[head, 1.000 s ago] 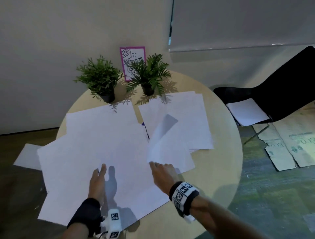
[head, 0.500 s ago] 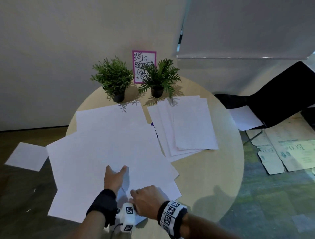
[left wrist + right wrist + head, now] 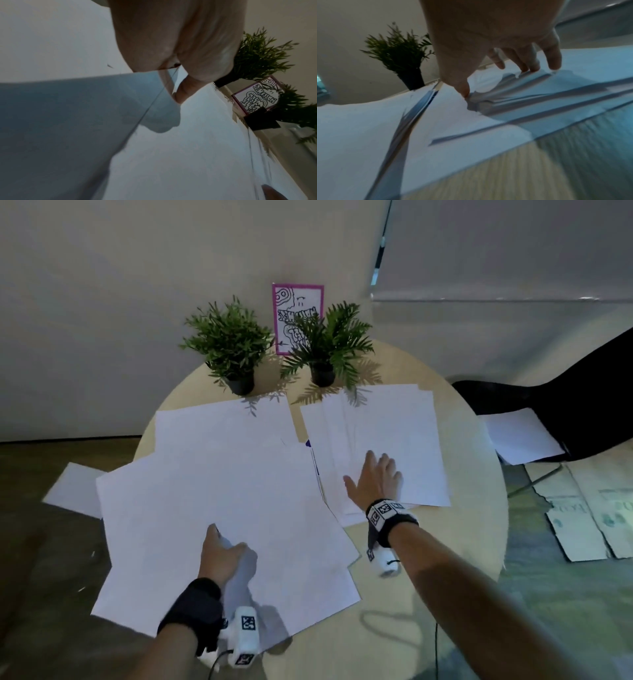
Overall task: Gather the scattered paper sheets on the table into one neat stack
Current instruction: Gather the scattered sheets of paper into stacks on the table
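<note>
White paper sheets cover a round wooden table point(image 3: 428, 559). A wide, loosely overlapped spread of sheets point(image 3: 219, 494) fills the left and centre. A smaller fanned pile point(image 3: 387, 426) lies to the right. My left hand point(image 3: 224, 553) sits on the near part of the left spread and pinches a lifted sheet point(image 3: 68, 108) between thumb and fingers. My right hand point(image 3: 375, 477) lies flat on the right pile with fingers spread. In the right wrist view its fingertips point(image 3: 553, 66) press on the paper, which wrinkles beneath them.
Two small potted plants point(image 3: 227, 344) point(image 3: 329, 340) and a pink-framed card point(image 3: 298, 302) stand at the table's far edge by the wall. A black chair point(image 3: 548, 392) on the right holds a sheet point(image 3: 520, 436). Another sheet point(image 3: 73, 487) and flattened cardboard point(image 3: 589, 518) lie on the floor.
My right hand brought a sheet onto the left spread, left it beside my left hand, then moved out to the right pile. My left hand went from flat to pinching a sheet.
</note>
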Motion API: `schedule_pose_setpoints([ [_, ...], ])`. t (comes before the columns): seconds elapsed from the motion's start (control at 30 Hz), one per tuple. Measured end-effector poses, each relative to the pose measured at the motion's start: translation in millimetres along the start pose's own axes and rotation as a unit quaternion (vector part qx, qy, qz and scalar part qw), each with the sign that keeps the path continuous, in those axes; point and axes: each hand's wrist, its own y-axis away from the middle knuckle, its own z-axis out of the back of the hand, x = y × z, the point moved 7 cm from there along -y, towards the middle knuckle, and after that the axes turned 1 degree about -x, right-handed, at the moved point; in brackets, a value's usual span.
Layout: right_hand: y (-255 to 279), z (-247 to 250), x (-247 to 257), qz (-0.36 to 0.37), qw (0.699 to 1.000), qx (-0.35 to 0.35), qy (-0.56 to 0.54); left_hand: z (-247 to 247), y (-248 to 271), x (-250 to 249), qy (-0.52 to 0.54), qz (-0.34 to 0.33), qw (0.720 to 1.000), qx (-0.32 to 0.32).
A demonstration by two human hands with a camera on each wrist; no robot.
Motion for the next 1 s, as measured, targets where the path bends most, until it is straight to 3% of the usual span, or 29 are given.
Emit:
schedule_pose_setpoints([
  [0.1,-16.1,-6.1,-6.0,-0.033,0.999,0.018,-0.012,0.1,0.0,1.8,-0.006,0.003,1.000,-0.013],
  [0.37,-25.6,-7.8,7.3,-0.024,0.995,0.102,-0.006,-2.9,3.6,2.7,0.022,0.002,0.999,-0.025],
  [0.57,-24.5,-0.9,13.0,0.038,0.994,0.095,0.044,-1.0,-2.1,7.8,0.019,0.008,1.000,0.000],
  [0.73,-20.0,8.4,16.8,0.145,0.984,0.027,0.097,-0.7,-4.8,5.4,0.019,0.001,1.000,-0.011],
  [1.0,-12.9,10.2,12.7,0.185,0.965,0.071,0.174,-0.1,-5.1,2.1,0.018,-0.006,1.000,-0.019],
])
